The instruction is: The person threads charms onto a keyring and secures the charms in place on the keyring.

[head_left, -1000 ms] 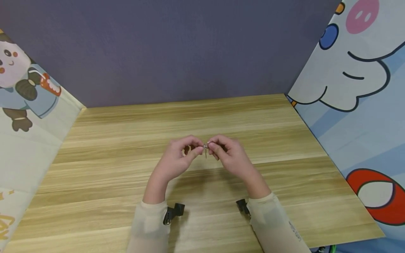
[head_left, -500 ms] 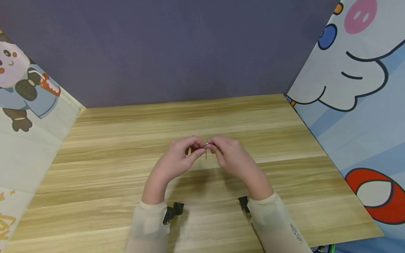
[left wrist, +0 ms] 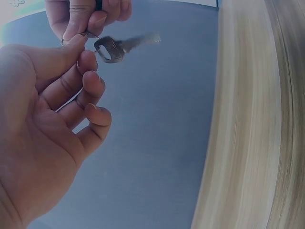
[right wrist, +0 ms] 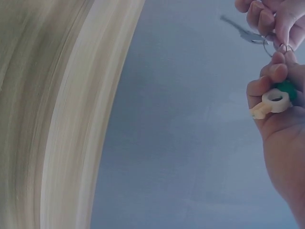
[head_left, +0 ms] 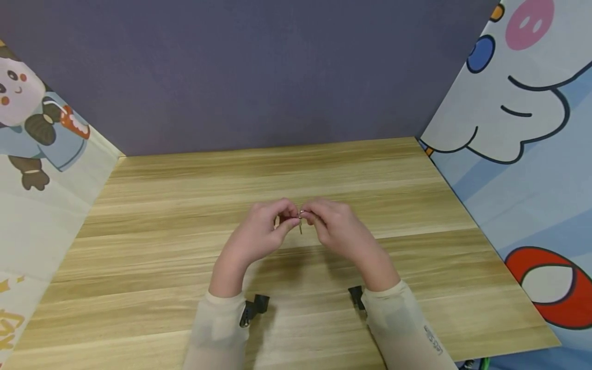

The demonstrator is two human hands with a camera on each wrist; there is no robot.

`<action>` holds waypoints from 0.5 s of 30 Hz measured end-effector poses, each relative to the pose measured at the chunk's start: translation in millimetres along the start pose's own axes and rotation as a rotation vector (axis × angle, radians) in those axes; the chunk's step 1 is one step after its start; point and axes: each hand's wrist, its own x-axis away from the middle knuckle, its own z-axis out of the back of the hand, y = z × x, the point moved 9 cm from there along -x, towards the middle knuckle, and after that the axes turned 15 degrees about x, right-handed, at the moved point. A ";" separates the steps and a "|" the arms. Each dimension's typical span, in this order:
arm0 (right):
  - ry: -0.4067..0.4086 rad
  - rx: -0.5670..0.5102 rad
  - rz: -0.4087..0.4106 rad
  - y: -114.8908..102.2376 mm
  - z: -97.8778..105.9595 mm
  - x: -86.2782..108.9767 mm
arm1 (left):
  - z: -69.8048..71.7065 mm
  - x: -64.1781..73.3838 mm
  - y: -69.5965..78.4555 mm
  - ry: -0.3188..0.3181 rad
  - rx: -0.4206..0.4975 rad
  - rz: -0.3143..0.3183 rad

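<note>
A metal key [left wrist: 112, 49] hangs from a thin split key ring [right wrist: 265, 44] between the two hands. Thumb and forefinger of the left hand [head_left: 259, 232] pinch one side of the ring. From the other side the right hand [head_left: 339, 229] pinches it too, fingertips close against the left ones. In the right wrist view, a white trinket with a round hole [right wrist: 276, 100] and a green piece [right wrist: 287, 89] lie against the right palm, under its curled fingers. Fingertips hide part of the ring, and the head view shows only the key's thin edge.
Both hands are raised above a wood-grain table [head_left: 162, 205]. A dark grey panel [head_left: 277, 77] stands behind it, with cartoon-printed walls at the left [head_left: 60, 221] and right [head_left: 509, 205]. Black wrist camera mounts [head_left: 254, 308] sit at the sleeve cuffs.
The right fingers have come in closer to the left ones, covering more of the ring. The key beneath them swings slightly. The left hand has shifted a little to the right.
</note>
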 end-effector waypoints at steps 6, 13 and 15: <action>0.078 -0.045 0.047 0.3 6.2 1.3 | 0.2 -0.2 1.2 0.003 -0.003 -0.006; 0.098 -0.083 0.056 2.5 8.9 1.8 | -0.1 1.7 -4.7 0.001 0.087 0.023; 0.093 -0.088 0.053 2.8 9.3 2.1 | -0.2 2.0 -5.2 0.002 0.109 0.028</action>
